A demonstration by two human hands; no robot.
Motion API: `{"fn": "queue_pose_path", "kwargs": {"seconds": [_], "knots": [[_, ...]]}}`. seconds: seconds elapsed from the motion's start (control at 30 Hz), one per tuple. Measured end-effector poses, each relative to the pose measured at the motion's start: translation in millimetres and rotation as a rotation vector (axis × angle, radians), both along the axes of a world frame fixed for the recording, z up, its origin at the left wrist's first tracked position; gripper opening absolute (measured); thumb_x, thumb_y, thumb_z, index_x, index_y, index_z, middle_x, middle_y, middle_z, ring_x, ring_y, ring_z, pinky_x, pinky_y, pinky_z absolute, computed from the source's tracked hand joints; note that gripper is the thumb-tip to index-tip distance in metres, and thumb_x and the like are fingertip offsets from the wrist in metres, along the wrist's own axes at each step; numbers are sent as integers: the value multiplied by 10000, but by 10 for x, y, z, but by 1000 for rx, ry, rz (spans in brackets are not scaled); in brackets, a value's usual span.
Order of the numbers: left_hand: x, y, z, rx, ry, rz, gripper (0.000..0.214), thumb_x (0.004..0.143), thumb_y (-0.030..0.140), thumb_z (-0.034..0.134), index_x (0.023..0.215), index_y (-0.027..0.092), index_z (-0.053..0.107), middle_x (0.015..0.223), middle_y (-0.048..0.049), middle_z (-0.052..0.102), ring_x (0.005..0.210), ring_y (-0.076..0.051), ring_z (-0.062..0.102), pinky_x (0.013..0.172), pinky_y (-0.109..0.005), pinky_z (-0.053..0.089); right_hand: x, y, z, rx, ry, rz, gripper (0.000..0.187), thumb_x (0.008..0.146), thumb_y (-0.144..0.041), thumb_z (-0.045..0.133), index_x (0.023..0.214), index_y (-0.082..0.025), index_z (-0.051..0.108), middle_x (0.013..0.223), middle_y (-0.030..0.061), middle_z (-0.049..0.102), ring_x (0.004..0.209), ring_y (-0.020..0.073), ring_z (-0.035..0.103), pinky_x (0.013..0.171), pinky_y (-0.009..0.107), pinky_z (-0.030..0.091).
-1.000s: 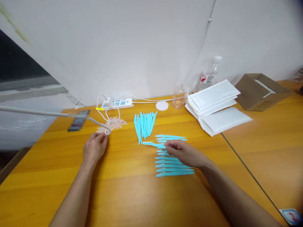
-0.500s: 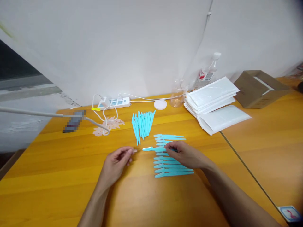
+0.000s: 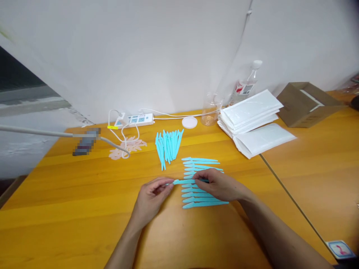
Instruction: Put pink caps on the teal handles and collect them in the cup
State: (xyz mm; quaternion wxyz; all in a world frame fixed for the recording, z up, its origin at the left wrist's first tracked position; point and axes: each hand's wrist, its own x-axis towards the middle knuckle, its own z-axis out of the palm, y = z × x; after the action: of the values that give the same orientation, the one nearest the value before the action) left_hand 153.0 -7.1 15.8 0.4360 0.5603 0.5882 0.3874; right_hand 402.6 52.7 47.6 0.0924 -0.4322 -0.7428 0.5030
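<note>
My right hand (image 3: 220, 185) pinches the handle end of a thin turquoise plastic tool (image 3: 183, 182), held level just above the wooden table (image 3: 84, 209). My left hand (image 3: 153, 194) is closed in a pinch at the tool's left tip, apparently on a small pale piece too small to name. Under my right hand lies a neat row of the same turquoise tools (image 3: 200, 198), side by side. A loose bundle of more turquoise tools (image 3: 168, 144) lies farther back. A heap of pale pink pieces (image 3: 126, 146) lies to the left of it.
Along the wall are a white power strip (image 3: 134, 120) with cables, a white lid (image 3: 189, 122), a clear cup (image 3: 209, 110) and a plastic bottle (image 3: 246, 86). A stack of white pouches (image 3: 252, 123) and a cardboard box (image 3: 307, 102) are at the right. A grey cable (image 3: 36, 131) crosses the left.
My left hand came from the pink heap at the left to the tip of the turquoise tool. My right hand kept hold of the tool and drew it slightly nearer.
</note>
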Motion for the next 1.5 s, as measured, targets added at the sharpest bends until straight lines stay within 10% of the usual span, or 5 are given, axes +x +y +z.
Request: {"fn": "queue_pose_path", "kwargs": {"seconds": [0.2, 0.6, 0.9, 1.33, 1.5], "knots": [[284, -360, 104, -62, 119, -89, 211, 868, 372, 663, 993, 229, 756, 846, -23, 757, 701, -146, 652, 639, -237, 514, 195, 30, 96, 109, -19, 148, 362, 938, -358, 447, 633, -172, 511, 623, -39, 416, 573, 95, 336, 529, 235, 270], [533, -627, -135, 505, 712, -148, 338, 881, 256, 649, 1218, 232, 640, 1177, -113, 658, 1079, -255, 594, 890, -418, 490, 323, 177, 39, 237, -57, -304, 370, 928, -452, 482, 714, -183, 618, 595, -39, 481, 562, 108, 408, 508, 232, 289], [482, -198, -5, 578, 967, -754, 436, 972, 329, 503, 1406, 362, 481, 1618, -13, 265, 1492, -321, 197, 1155, -627, 254, 433, 304, -57, 360, -32, -550, 390, 916, -492, 511, 840, -173, 722, 747, 24, 699, 625, 150, 573, 578, 254, 392], [434, -337, -111, 710, 773, -641, 247, 908, 237, 616, 1126, 339, 673, 1485, 7, 501, 1429, -274, 355, 1168, -563, 280, 409, 315, -126, 347, -10, -531, 423, 919, -518, 495, 834, -165, 712, 718, 32, 691, 604, 153, 557, 550, 254, 384], [484, -300, -77, 623, 795, -580, 514, 900, 319, 617, 1400, 294, 502, 1539, -91, 417, 1464, -311, 276, 1164, -579, 271, 389, 310, -119, 344, -4, -531, 420, 915, -520, 506, 841, -162, 713, 732, 41, 705, 631, 163, 590, 564, 256, 402]]}}
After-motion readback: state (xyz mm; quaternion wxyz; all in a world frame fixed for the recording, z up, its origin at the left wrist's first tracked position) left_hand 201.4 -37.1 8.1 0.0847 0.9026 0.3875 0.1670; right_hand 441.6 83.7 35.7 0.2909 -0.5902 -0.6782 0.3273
